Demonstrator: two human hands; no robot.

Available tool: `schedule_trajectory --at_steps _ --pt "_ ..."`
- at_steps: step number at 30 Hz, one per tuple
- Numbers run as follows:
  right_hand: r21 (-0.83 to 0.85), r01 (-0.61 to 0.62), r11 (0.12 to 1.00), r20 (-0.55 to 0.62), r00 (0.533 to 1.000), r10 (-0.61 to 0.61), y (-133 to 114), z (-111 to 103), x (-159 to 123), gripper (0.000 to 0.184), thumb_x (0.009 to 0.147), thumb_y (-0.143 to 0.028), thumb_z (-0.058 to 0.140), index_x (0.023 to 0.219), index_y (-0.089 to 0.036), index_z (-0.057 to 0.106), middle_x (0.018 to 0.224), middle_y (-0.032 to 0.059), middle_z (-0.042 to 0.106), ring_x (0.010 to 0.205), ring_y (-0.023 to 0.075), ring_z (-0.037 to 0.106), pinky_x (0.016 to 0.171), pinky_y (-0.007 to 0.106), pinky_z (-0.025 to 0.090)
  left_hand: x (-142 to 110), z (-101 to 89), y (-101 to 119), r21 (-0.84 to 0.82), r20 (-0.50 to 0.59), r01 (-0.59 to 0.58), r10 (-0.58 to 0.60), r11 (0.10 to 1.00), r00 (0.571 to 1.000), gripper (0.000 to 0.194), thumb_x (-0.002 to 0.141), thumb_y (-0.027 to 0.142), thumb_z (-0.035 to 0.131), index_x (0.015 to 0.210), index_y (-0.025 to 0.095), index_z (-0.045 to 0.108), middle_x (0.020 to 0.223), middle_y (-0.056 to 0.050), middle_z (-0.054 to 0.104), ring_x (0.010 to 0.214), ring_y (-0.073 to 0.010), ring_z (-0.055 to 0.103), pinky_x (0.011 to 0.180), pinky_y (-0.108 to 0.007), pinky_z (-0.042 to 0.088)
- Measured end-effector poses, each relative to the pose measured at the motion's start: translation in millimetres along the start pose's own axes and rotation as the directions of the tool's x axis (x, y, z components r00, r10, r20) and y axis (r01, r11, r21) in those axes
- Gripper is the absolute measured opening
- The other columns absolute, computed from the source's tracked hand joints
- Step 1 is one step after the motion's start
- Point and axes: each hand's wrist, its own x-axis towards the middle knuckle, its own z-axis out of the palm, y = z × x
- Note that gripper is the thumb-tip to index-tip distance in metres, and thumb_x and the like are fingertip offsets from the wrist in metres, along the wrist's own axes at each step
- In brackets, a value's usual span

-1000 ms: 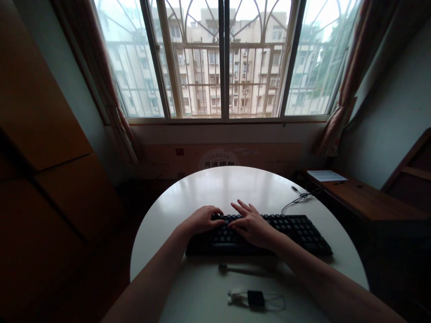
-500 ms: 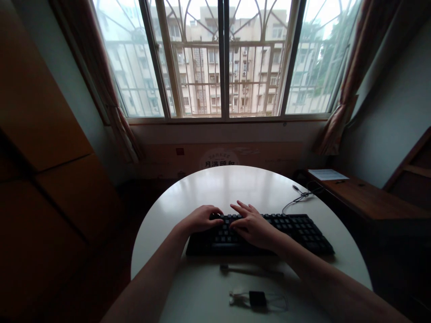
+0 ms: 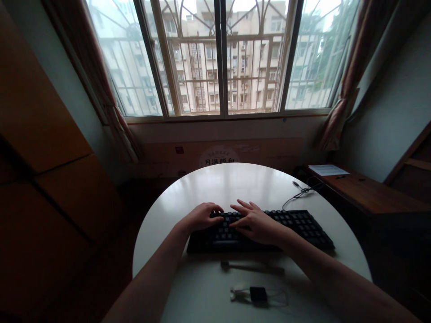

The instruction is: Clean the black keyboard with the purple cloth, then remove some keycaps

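Note:
A black full-size keyboard (image 3: 225,244) lies across the white round table, its keys facing up. Over its left part, my left hand (image 3: 201,217) has its fingers curved and its thumb apart from them, with the fingertips at the upper keys. My right hand (image 3: 256,223) reaches over the middle keys. Its thumb and index finger come close together at the keys, while the other fingers stretch out above. Whatever lies between that thumb and finger is too small and dark to make out. Nearer me lie a brush like a toothbrush (image 3: 252,268) and a wire keycap puller with a black block (image 3: 258,294).
The keyboard's cable (image 3: 301,193) lies coiled on the white round table (image 3: 188,190) at the far right. Beyond the table's right edge stands a wooden desk (image 3: 373,193) with a sheet of paper (image 3: 328,170). A barred window (image 3: 222,67) and an orange cabinet (image 3: 60,188) surround the table.
The view has tilted slightly, so the window and the table sit a little higher. My hands keep nearly the same places on the keyboard.

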Motion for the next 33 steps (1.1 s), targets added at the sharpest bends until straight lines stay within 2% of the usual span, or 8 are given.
schedule_trajectory --at_steps 7,11,16,24,33 --pt "-0.059 -0.034 0.998 -0.029 0.999 0.032 -7.5 2.3 1.7 0.031 0.091 -0.027 0.058 0.119 -0.038 0.069 0.155 0.0043 0.037 0.145 0.0354 0.024 0.110 0.067 0.022 1.4 0.6 0.5 -0.001 0.003 0.005 -0.005 1.000 1.000 0.031 0.085 0.041 0.061 0.108 0.023 0.071 0.097 -0.004 0.071 0.089 -0.0207 0.063 0.079 -0.028 0.046" --pt "-0.088 -0.012 0.996 -0.038 0.999 0.009 -9.4 1.3 1.9 0.029 0.089 -0.025 0.060 0.113 -0.036 0.072 0.153 0.0048 0.039 0.145 0.0348 0.024 0.110 0.066 0.021 1.4 0.5 0.3 -0.008 -0.002 0.000 0.000 1.000 1.000 0.032 0.085 0.042 0.061 0.109 0.022 0.070 0.097 -0.004 0.071 0.089 -0.0208 0.063 0.080 -0.028 0.046" --pt "-0.075 -0.014 0.997 -0.054 0.998 0.010 -7.5 4.9 2.6 0.029 0.089 -0.024 0.059 0.112 -0.035 0.073 0.153 0.0044 0.040 0.144 0.0346 0.027 0.110 0.065 0.024 0.8 0.3 0.7 -0.009 -0.003 0.003 -0.003 1.000 1.000 0.033 0.085 0.042 0.061 0.109 0.023 0.070 0.099 -0.004 0.071 0.091 -0.0215 0.063 0.081 -0.029 0.046" --pt "-0.081 0.006 0.997 -0.052 0.999 -0.010 -10.0 5.7 2.6 0.031 0.091 -0.026 0.058 0.118 -0.035 0.069 0.156 0.0052 0.033 0.144 0.0346 0.026 0.110 0.063 0.026 1.6 1.6 0.7 -0.003 0.000 0.011 -0.011 1.000 1.000 0.031 0.084 0.039 0.061 0.109 0.023 0.070 0.098 -0.004 0.071 0.090 -0.0216 0.064 0.079 -0.028 0.046" --pt "-0.093 0.015 0.996 -0.036 0.999 -0.018 -7.8 2.8 1.9 0.030 0.089 -0.025 0.058 0.114 -0.035 0.072 0.154 0.0053 0.038 0.144 0.0340 0.026 0.110 0.064 0.025 0.9 1.9 -1.5 -0.010 0.000 0.002 -0.002 1.000 1.000 0.035 0.085 0.041 0.061 0.114 0.023 0.069 0.104 -0.005 0.072 0.093 -0.0219 0.064 0.082 -0.029 0.047"
